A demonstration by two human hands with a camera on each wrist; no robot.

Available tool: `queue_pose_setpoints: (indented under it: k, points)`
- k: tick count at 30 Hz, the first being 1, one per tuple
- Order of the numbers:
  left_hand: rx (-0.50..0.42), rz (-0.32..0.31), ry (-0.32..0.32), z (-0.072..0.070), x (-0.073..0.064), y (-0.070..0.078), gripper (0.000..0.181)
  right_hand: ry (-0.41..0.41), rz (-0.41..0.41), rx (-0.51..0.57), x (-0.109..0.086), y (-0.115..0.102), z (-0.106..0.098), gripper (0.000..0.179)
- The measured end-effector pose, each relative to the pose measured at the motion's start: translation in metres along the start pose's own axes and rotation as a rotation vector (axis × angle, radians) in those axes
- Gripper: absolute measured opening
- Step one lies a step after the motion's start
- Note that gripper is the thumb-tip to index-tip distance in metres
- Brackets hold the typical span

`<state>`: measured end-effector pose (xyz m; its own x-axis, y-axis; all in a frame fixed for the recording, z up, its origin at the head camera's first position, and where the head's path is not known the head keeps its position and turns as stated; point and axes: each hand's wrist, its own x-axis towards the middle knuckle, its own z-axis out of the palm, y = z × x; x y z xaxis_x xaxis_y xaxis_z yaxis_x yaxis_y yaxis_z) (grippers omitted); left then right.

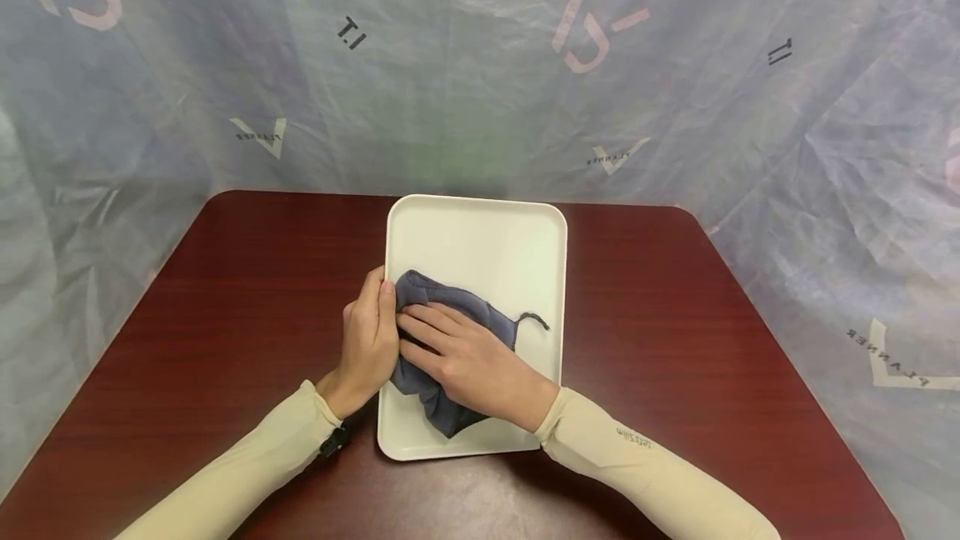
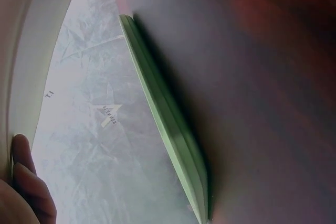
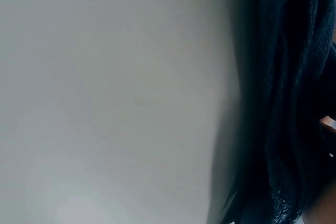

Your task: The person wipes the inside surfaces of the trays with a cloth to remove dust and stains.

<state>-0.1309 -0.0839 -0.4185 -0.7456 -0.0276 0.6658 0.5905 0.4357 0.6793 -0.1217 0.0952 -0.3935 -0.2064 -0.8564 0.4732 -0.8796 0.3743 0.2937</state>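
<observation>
A white rectangular tray (image 1: 480,236) with a raised rim stands over the table in the head view. My left hand (image 1: 367,344) grips its left rim, thumb on the near side and fingers round behind. Fingers (image 2: 34,192) of that hand show against the tray's pale edge in the left wrist view. A bunched dark blue cloth (image 1: 472,307) with a thin cord loop lies against the tray's inner face. On the cloth my right hand (image 1: 472,365) presses with fairly straight fingers; its thumb is hidden. Close up, the right wrist view shows the cloth's folds (image 3: 289,77) beside the tray's surface.
The dark red table (image 1: 247,298) extends on both sides of the tray. A greenish rimmed edge (image 2: 168,119) lies along the table in the left wrist view; its kind is unclear. Grey printed sheeting (image 1: 465,107) hangs behind and at both sides.
</observation>
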Motion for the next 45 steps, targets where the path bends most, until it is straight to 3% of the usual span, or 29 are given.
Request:
queue_pose_setpoints:
  k: [7, 12, 22, 31, 45]
  points:
    - [0.03, 0.005, 0.002, -0.002, 0.002, 0.0, 0.029, -0.005, -0.02, 0.003, -0.002, -0.003, 0.001, 0.034]
    - [0.04, 0.011, 0.002, -0.003, 0.001, -0.001, 0.028, -0.03, 0.028, 0.057, -0.009, 0.002, -0.003, 0.032]
    - [0.041, 0.005, 0.014, -0.001, -0.003, -0.009, 0.026, -0.078, 0.173, 0.123, -0.048, 0.013, -0.015, 0.039]
    - [0.03, 0.011, 0.008, 0.0, -0.001, -0.01, 0.026, -0.06, 0.256, 0.165, -0.079, 0.024, -0.022, 0.037]
    - [0.05, 0.009, 0.004, 0.003, 0.001, -0.01, 0.027, 0.005, 0.371, 0.136, -0.122, 0.04, -0.028, 0.034]
